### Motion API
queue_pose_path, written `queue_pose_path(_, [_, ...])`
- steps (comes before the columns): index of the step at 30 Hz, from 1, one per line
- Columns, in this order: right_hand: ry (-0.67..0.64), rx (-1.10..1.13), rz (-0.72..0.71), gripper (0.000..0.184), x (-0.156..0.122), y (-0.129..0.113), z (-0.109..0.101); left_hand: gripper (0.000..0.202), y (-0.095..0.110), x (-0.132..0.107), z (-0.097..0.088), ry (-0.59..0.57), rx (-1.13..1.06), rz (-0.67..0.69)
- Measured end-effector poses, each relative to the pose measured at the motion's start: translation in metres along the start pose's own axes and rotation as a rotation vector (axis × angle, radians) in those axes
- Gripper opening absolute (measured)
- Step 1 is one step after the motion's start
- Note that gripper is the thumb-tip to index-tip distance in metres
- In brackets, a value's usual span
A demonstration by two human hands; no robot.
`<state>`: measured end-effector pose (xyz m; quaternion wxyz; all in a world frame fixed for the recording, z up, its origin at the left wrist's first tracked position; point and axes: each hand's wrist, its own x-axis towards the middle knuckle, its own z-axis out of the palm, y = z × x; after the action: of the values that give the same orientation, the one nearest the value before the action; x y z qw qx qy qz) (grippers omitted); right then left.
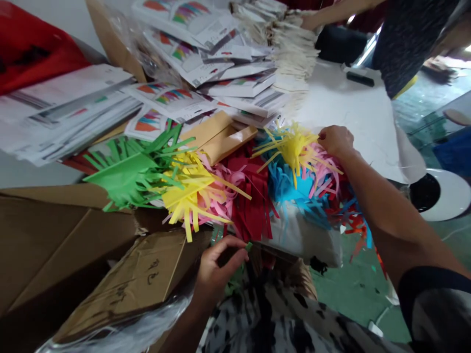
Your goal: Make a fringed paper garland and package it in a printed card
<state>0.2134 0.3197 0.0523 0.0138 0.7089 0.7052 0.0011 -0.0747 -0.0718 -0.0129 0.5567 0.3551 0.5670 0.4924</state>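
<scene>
Against the right hand (335, 142), fringed yellow paper (292, 147) bristles.

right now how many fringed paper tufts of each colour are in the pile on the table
green fringed paper tuft: 1
yellow fringed paper tufts: 2
pink fringed paper tufts: 2
red fringed paper tufts: 2
blue fringed paper tuft: 1
total: 8
loose strips at far right overlap too much to count
</scene>
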Motion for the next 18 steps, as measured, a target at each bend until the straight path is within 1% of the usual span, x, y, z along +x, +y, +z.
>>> queue_pose_path(2, [-0.005,0.003,-0.007,0.035,-0.004,0.002,-0.001,0.025,0.001,-0.001,0.002,0.029,-0.058,-0.031])
queue_pose_path(4, [-0.006,0.004,-0.015,0.034,-0.008,0.003,-0.002,0.027,0.004,-0.003,0.005,0.049,-0.087,-0.032])
queue_pose_path(8, [0.033,0.045,-0.039,0.022,-0.012,0.007,-0.003,0.026,0.010,-0.011,0.012,0.057,-0.103,-0.023])
queue_pose_path(11, [0.119,0.116,-0.046,0.019,-0.015,0.013,-0.007,0.024,0.011,-0.017,0.016,0.079,-0.108,-0.010])
queue_pose_path(14, [0.230,0.198,-0.083,0.027,-0.023,0.025,-0.018,0.024,0.009,-0.021,0.017,0.099,-0.092,0.018])
queue_pose_path(16, [0.319,0.246,-0.136,0.032,-0.035,0.034,-0.030,0.023,0.008,-0.023,0.018,0.110,-0.083,0.038])
queue_pose_path(18, [0.428,0.287,-0.225,0.034,-0.058,0.039,-0.044,0.021,0.008,-0.024,0.021,0.122,-0.076,0.060])
